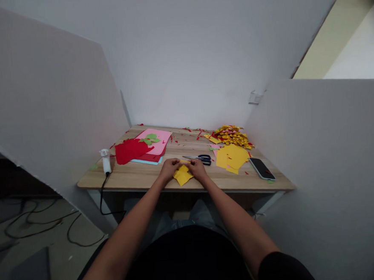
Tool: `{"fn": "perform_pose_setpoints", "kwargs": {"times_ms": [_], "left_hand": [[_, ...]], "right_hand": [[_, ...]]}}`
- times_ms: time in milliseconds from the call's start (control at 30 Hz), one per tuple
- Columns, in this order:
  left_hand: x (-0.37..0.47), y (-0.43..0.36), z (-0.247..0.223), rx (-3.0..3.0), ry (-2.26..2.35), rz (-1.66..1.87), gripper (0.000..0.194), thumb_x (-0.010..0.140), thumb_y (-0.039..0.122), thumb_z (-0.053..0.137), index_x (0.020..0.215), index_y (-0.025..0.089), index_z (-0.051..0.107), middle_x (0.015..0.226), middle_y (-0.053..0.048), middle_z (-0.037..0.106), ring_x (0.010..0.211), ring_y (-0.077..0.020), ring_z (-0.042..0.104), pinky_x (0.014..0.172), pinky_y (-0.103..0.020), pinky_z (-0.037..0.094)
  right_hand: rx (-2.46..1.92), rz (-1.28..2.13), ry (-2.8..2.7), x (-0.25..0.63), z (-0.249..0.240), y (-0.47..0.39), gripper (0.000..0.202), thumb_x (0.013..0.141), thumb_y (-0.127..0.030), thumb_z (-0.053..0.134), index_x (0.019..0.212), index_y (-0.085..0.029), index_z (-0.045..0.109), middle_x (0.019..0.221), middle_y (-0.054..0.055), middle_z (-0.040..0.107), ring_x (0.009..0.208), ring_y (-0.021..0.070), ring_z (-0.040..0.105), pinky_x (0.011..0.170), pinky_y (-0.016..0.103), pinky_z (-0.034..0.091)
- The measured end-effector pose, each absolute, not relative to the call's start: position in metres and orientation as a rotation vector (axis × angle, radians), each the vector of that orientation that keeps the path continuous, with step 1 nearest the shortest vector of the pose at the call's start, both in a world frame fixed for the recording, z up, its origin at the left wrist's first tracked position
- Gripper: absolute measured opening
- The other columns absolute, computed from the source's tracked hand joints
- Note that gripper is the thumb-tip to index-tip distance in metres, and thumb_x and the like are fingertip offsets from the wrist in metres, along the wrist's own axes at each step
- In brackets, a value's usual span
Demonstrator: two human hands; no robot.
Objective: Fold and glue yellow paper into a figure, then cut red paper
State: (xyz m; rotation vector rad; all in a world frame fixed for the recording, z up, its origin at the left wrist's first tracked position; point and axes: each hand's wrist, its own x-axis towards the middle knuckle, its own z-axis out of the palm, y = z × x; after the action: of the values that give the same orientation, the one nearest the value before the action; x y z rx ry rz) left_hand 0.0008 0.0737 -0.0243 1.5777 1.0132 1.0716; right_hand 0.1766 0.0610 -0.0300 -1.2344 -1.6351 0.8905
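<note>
Near the table's front edge, a small yellow paper piece (183, 176) with folds or cut edges is held between both hands. My left hand (170, 169) pinches its upper left side, and my right hand (197, 168) grips the upper right side. Fingertips of both hands nearly meet at the paper's top; the exact fold there is too small to make out. Just beyond my right hand lie scissors (204, 159) with dark blue handles, their blades pointing left and partly behind the fingers.
Yellow sheets (231, 157) and a phone (262, 169) lie to the right, a heap of yellow paper pieces (233, 136) behind. Leftward are red paper (132, 150), pink sheets (161, 138), green cutouts (150, 138) and a white corded device (106, 162). Partitions (335, 146) flank the table (138, 180).
</note>
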Motion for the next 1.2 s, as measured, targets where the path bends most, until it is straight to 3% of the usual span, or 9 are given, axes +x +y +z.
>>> {"fn": "perform_pose_setpoints", "kwargs": {"times_ms": [433, 567, 733, 1033, 1200], "left_hand": [[-0.0014, 0.0736, -0.0237, 1.559, 1.046, 1.064, 0.026, 0.094, 0.037, 0.061, 0.095, 0.012, 0.063, 0.084, -0.001, 0.064, 0.069, -0.011, 0.061, 0.063, -0.026, 0.053], [-0.0019, 0.0709, -0.0217, 1.581, 1.034, 1.041, 0.027, 0.093, 0.038, 0.062, 0.086, 0.012, 0.062, 0.075, 0.001, 0.061, 0.063, -0.0096, 0.057, 0.059, -0.024, 0.05], [0.0001, 0.0678, -0.0205, 1.609, 1.019, 1.039, 0.034, 0.086, 0.043, 0.068, 0.072, 0.014, 0.058, 0.062, 0.005, 0.054, 0.054, -0.0082, 0.051, 0.053, -0.022, 0.042], [-0.0025, 0.0671, -0.0215, 1.683, 1.051, 0.958, 0.034, 0.081, 0.046, 0.071, 0.075, 0.013, 0.064, 0.064, 0.002, 0.06, 0.054, -0.0092, 0.053, 0.053, -0.023, 0.042], [-0.0014, 0.0674, -0.0215, 1.705, 1.084, 0.977, 0.036, 0.067, 0.047, 0.078, 0.071, 0.013, 0.068, 0.06, 0.0, 0.062, 0.055, -0.0123, 0.054, 0.05, -0.023, 0.037]], "right_hand": [[-1.286, 0.889, -1.612, 0.1812, -0.0337, 0.063, 0.035, 0.094, -0.037, 0.062, 0.123, -0.016, 0.06, 0.123, 0.008, 0.063, 0.104, 0.0229, 0.064, 0.086, 0.043, 0.056], [-1.275, 0.876, -1.612, 0.1805, -0.034, 0.0626, 0.034, 0.094, -0.037, 0.062, 0.122, -0.016, 0.061, 0.121, 0.008, 0.063, 0.102, 0.0225, 0.065, 0.085, 0.042, 0.057], [-1.252, 0.866, -1.619, 0.1813, -0.0322, 0.0611, 0.033, 0.094, -0.037, 0.062, 0.12, -0.016, 0.061, 0.119, 0.007, 0.064, 0.101, 0.0223, 0.065, 0.084, 0.041, 0.057], [-1.246, 0.814, -1.654, 0.1804, -0.0312, 0.0605, 0.033, 0.094, -0.037, 0.062, 0.12, -0.016, 0.061, 0.12, 0.008, 0.064, 0.101, 0.0221, 0.065, 0.085, 0.041, 0.057], [-1.268, 0.804, -1.683, 0.1838, -0.0311, 0.0613, 0.033, 0.095, -0.037, 0.062, 0.12, -0.016, 0.062, 0.119, 0.007, 0.064, 0.1, 0.0219, 0.065, 0.084, 0.041, 0.057]]}}
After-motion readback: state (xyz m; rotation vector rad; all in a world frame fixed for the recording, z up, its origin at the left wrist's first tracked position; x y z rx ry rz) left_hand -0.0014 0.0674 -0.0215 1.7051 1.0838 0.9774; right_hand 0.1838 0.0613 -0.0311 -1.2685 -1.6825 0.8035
